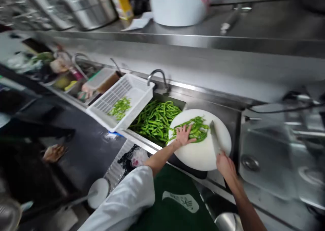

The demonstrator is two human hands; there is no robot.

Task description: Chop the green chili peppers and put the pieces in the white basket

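Note:
A round white cutting board [203, 153] rests over the sink edge with a bunch of long green peppers [196, 128] on it. My left hand [183, 135] lies flat on the peppers, fingers spread. My right hand [224, 165] grips the handle of a cleaver [214, 136], whose blade stands on the board just right of the peppers. A pile of whole green peppers [154, 119] fills the sink basin to the left of the board.
A white slotted basket [137, 92] holding some cut green pepper pieces [120, 107] tilts over the sink's left edge. A tap [158, 76] stands behind it. A second steel basin [274, 156] lies to the right. A large white bucket [179, 7] sits on the shelf above.

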